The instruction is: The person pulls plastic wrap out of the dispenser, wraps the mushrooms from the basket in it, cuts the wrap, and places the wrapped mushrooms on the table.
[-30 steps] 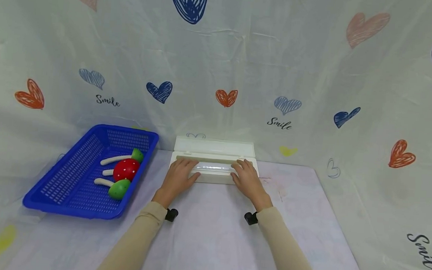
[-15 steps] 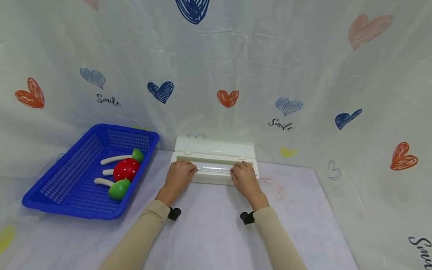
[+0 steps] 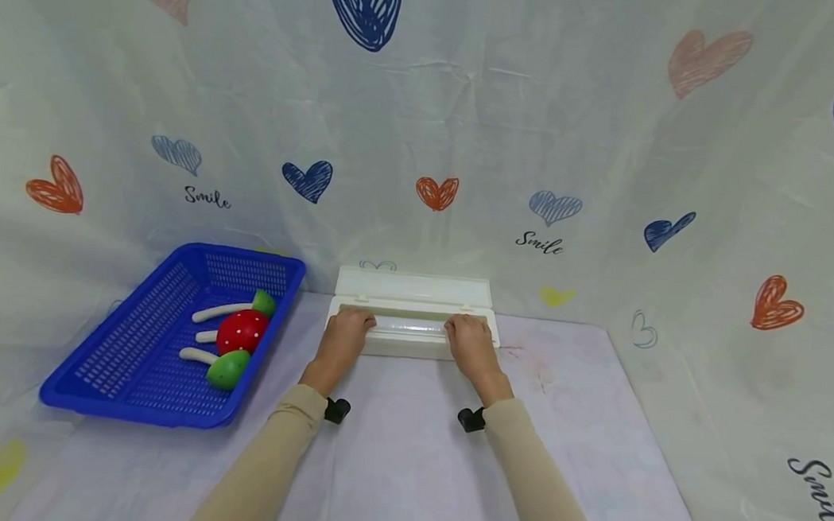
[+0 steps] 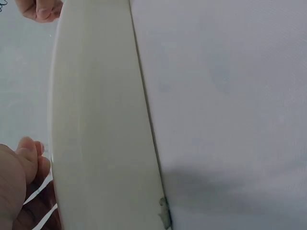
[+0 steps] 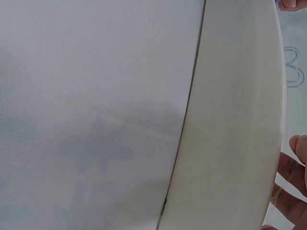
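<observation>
A long white cling film dispenser [image 3: 412, 347] stands at the back of the table, its lid [image 3: 415, 287] raised behind it. A clear roll of cling film [image 3: 409, 326] lies inside. My left hand [image 3: 344, 337] is at the left end of the roll, thumb and fingers pinched together at the film. At the right end, my right hand [image 3: 472, 347] pinches the film likewise. Both wrist views show the dispenser's front wall [image 4: 103, 115] close up, with curled fingers [image 5: 290, 201] just over its edge. The film between the fingertips is hardly visible.
To the left, a blue plastic basket [image 3: 128, 416] holds a red spotted toy mushroom [image 3: 243, 331] and two green ones [image 3: 228, 370]. A white cloth [image 3: 404, 467] covers the table. Behind it hangs a heart-patterned curtain [image 3: 483, 121].
Both hands were spread over the roll's ends with fingers extended. Their fingers have since curled in and pinched, and the hands have drawn slightly back. The dispenser and basket stay in place.
</observation>
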